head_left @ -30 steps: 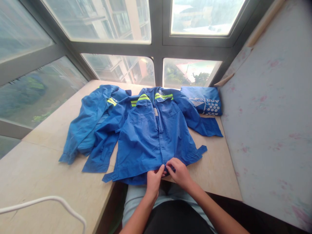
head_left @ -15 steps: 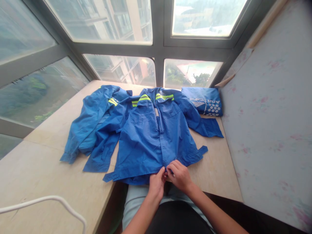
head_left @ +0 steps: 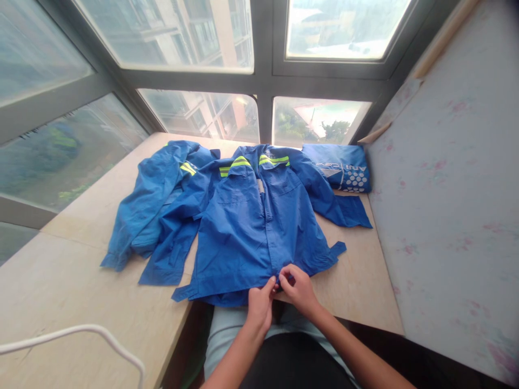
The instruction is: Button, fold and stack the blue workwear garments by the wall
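Note:
A blue work jacket (head_left: 239,232) with yellow-green reflective strips lies front side up, its sleeves spread to both sides and its hem at the table's near edge. At the bottom of the front opening, my left hand (head_left: 261,302) pinches the hem between thumb and fingers. Right beside it, my right hand (head_left: 298,289) is closed on the same hem, its fingertips bent together on the cloth. What exactly lies between the fingertips is too small to make out.
A second blue jacket (head_left: 141,208) lies crumpled at the left, partly under the first one's sleeve. A folded blue bag with white print (head_left: 344,167) is at the back right. A white cable (head_left: 93,328) crosses the pale tabletop (head_left: 73,292). Windows and a papered wall (head_left: 441,216) border it.
Both hands stay at the jacket's lower front edge. The right hand's fingers have shifted very slightly; the jacket lies as before.

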Tool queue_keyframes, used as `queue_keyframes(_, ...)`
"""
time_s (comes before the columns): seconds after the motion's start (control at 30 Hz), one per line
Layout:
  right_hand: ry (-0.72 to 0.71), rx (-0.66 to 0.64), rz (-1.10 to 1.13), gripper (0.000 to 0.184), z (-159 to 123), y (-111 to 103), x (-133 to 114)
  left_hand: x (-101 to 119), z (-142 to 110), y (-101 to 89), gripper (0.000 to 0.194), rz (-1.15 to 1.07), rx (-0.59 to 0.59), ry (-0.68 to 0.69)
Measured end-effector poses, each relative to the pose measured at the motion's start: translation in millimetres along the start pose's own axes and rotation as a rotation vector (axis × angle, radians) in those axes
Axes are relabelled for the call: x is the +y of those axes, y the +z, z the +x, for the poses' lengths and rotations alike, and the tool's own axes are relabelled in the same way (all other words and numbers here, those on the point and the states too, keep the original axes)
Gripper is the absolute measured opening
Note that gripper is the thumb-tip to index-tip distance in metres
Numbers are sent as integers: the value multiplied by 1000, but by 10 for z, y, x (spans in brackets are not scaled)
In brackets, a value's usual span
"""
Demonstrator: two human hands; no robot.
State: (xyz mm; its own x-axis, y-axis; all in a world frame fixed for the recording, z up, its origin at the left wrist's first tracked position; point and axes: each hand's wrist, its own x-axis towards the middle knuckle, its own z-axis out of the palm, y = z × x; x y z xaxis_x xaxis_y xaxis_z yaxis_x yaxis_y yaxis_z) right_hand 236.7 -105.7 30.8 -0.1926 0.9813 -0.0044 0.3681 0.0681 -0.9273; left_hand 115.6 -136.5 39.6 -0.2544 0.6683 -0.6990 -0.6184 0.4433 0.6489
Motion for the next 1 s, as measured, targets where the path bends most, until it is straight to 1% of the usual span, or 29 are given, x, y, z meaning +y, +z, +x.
queue_keyframes(0.07,148,-44,96,23,36,1,13,0,17,-12,31,65,26,65)
queue_keyframes(0.13,226,-81,165,28,67,-16,4,10,39,-25,34,153,50,138)
queue_keyframes(0.17,228,-88,175,29,78,-30,-9,19,47,-28,36,190,54,165)
queue_keyframes(0.23,185,-75,149,30,91,-64,-46,42,49,-26,38,225,31,198)
queue_keyframes(0.3,150,-52,111,31,96,-91,-75,63,32,-17,40,244,-19,220)
queue_keyframes(0.37,151,-47,99,31,97,-97,-75,74,6,-12,38,264,-66,236)
queue_keyframes(0.47,207,-79,156,31,94,-57,-23,74,-14,-29,31,335,-84,259)
queue_keyframes(0.6,317,-121,305,32,86,6,59,76,15,-74,22,456,-43,299)
queue_keyframes(0.67,309,-127,294,32,79,-15,84,77,19,-94,21,458,-58,306)
queue_keyframes(0.73,252,-144,229,30,72,-92,101,69,-18,-117,20,475,-138,268)
queue_keyframes(0.77,215,-164,183,29,70,-148,107,62,-56,-131,20,504,-207,214)
queue_keyframes(0.83,136,-212,39,26,77,-272,103,48,-166,-159,19,593,-385,61)
queue_keyframes(0.87,98,-220,-64,23,91,-329,89,49,-229,-169,19,650,-479,-12)
queue_keyframes(0.9,63,-210,-179,21,113,-373,64,61,-288,-172,18,709,-560,-54)
queue_keyframes(0.93,32,-185,-293,20,145,-399,28,87,-337,-167,17,767,-619,-47)
queue_keyframes(0.97,2,-150,-391,19,189,-405,-19,129,-369,-151,17,817,-647,11)
queue_keyframes(1.0,-31,-116,-467,18,242,-388,-73,188,-377,-125,17,852,-643,106)
